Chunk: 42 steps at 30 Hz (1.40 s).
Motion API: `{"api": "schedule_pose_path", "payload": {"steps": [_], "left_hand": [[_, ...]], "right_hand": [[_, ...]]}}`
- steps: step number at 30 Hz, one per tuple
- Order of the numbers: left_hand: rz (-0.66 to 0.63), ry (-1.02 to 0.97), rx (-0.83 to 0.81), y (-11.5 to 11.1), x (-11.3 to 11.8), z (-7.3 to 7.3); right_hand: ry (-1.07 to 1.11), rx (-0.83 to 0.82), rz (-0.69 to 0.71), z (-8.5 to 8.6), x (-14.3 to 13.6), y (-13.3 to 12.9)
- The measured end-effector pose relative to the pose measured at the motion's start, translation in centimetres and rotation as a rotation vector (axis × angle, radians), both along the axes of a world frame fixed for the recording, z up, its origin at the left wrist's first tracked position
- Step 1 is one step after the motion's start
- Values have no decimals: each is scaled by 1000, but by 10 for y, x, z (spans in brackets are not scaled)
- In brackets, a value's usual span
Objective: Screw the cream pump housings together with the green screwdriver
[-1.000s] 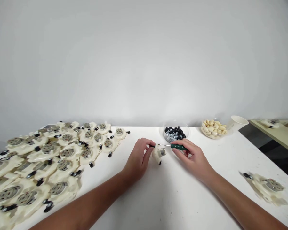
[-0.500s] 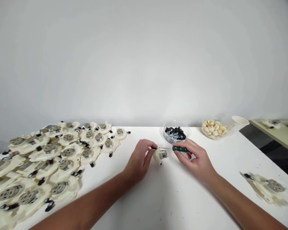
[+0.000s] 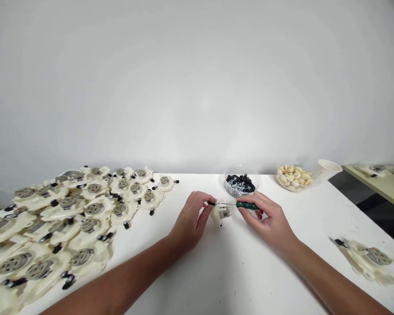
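Note:
Near the middle of the white table, my left hand (image 3: pixel 193 218) pinches a small black part at the top of a cream plastic motor housing (image 3: pixel 217 215), which has a silver motor on its right side. My right hand (image 3: pixel 269 217) is closed around the green handle of a screwdriver (image 3: pixel 246 204). The thin shaft points left, and its tip meets the black part at my left fingertips. Exactly how the tip sits there is too small to make out.
Many similar motor housings (image 3: pixel 95 208) are piled on the left. Behind my hands stands a clear bowl of black parts (image 3: pixel 240 183). A clear bowl of cream pieces (image 3: pixel 294 177) and a white cup (image 3: pixel 328 169) are at back right. One housing (image 3: pixel 367 258) lies at right.
Both hands hold almost the same pose, with the screwdriver still against the part. The whole view has shifted very slightly.

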State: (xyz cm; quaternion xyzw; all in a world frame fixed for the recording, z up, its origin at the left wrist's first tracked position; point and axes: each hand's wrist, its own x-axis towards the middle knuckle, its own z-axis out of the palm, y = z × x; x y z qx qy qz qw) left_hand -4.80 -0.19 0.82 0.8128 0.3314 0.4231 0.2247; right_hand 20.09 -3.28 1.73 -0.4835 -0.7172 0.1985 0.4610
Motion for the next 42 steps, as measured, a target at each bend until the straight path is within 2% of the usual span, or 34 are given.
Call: {"api": "schedule_pose_path", "payload": {"steps": [16,34,42], "left_hand": [[26,-5,-50,1,0,-2],[12,-8,-36,0,1,-1],[12,-14,-29,0,1,-1]], "right_hand": [[19,-46,-14,0,-2,1],[16,-16,-13,2,-2,0],[14,-57,-3,3,-2,0]]}}
